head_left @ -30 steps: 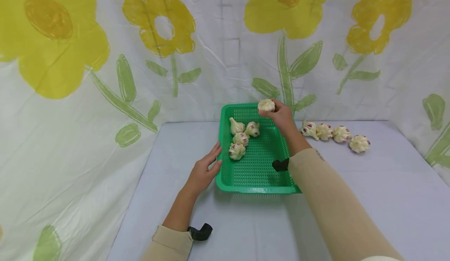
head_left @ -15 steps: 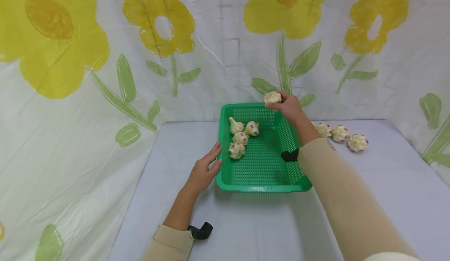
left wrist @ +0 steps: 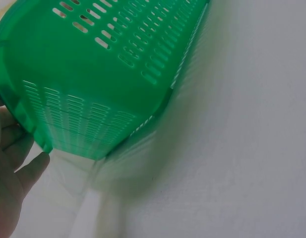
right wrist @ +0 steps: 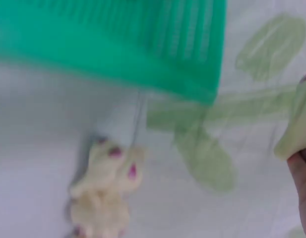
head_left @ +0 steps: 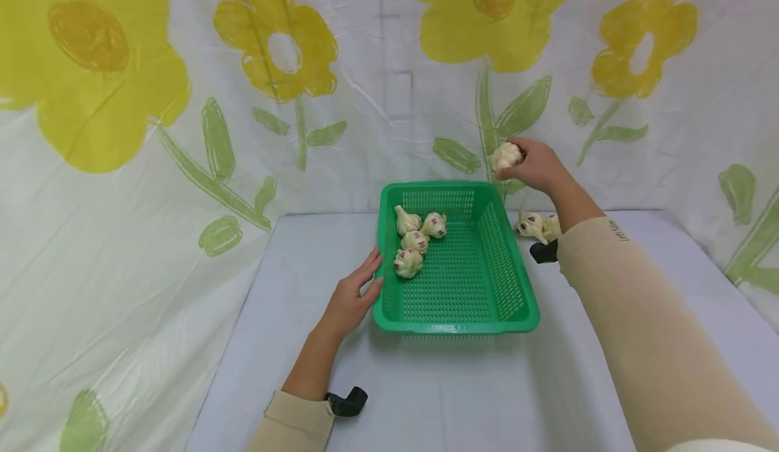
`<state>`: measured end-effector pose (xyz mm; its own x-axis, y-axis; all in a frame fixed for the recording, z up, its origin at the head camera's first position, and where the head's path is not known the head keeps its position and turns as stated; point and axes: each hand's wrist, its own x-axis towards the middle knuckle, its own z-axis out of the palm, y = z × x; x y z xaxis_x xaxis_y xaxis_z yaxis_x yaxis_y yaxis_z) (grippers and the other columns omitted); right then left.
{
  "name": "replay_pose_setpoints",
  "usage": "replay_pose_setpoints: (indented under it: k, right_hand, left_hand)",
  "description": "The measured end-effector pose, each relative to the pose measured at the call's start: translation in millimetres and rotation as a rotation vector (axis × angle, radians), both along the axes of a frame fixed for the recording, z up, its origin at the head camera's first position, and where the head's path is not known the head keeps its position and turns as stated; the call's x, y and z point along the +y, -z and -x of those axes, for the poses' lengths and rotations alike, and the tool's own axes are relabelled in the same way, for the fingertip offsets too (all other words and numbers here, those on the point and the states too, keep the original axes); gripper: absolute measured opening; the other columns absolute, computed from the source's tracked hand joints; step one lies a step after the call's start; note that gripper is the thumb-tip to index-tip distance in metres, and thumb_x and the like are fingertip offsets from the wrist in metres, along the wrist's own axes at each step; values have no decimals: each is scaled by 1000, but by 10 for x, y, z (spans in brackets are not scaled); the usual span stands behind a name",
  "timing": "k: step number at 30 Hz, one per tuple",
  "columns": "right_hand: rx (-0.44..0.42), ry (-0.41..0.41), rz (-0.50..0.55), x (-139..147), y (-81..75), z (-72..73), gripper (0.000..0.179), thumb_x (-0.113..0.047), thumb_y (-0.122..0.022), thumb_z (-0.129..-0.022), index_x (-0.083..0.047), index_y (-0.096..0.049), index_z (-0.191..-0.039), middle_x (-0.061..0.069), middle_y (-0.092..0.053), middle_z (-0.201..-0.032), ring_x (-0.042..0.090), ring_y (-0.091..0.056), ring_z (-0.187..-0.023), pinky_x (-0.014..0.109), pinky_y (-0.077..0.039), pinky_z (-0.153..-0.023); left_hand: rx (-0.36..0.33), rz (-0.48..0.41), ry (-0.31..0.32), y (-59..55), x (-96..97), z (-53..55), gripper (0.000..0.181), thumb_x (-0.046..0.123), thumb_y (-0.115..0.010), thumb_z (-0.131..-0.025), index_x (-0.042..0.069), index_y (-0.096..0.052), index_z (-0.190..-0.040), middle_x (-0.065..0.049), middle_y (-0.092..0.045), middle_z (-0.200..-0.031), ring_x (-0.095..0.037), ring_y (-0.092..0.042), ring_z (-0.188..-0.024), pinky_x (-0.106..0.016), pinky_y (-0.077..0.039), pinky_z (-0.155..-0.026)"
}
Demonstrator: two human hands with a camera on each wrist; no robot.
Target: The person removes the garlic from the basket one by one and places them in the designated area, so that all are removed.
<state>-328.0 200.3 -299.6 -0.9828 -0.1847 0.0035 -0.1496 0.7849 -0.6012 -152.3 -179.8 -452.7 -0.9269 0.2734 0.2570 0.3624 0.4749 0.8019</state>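
My right hand point(head_left: 540, 166) grips a pale garlic bulb point(head_left: 505, 158), held up beyond the back right corner of a green plastic basket point(head_left: 456, 327). In the right wrist view, part of this bulb point(right wrist: 297, 121) shows at the right edge above a fingertip. Extended fingers of my left hand point(head_left: 353, 295) touch the basket's left rim; the left wrist view has them beside the outer wall point(left wrist: 93, 74). Inside the basket, several garlic bulbs point(head_left: 408, 262) with purple marks sit along the left side and back.
Right of the basket, a garlic bulb point(head_left: 531, 224) lies on the white-covered table point(head_left: 426, 391) with another against it. My right forearm point(head_left: 657, 330) hides the table beyond them. A curtain point(head_left: 365, 154) printed with yellow flowers hangs behind.
My right hand has carried its garlic bulb up and right, from over the basket's back rim to outside its corner. The right forearm now covers most of the table row. My left hand stays put.
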Motion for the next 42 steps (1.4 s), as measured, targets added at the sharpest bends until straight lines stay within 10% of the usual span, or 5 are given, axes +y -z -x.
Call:
replay_pose_setpoints:
  k: [10, 29, 42]
  right_hand:
    - [-83, -63, -351, 363, 107, -59, 81, -11, -70, -81, 1, -31, -151, 29, -54, -128, 44, -51, -111, 63, -44, -94]
    - [-300, -147, -508, 519, 297, -149, 78, 19, -59, -78, 0, -35, -150, 36, -29, -149, 38, -48, -102, 34, -44, -58]
    - [-420, -195, -537, 449, 523, -317, 78, 0, -78, -78, -4, -44, -147, 33, -33, -150, 54, -36, -132, 57, -54, -86]
  left_hand:
    - [-12, -9, 0, 2, 6, -7, 51, 29, -51, -103, 10, -42, -150, 8, -31, -159, -13, -34, -144, -40, -35, -115]
    - [-2, -17, 10, 19, -4, 18, 51, 30, -51, -103, 10, -42, -150, 8, -30, -160, -13, -35, -143, -39, -38, -113]
    - [5, -10, 1, 36, 0, 19, 51, 29, -51, -103, 10, -43, -149, 6, -31, -159, -14, -37, -143, -40, -40, -112]
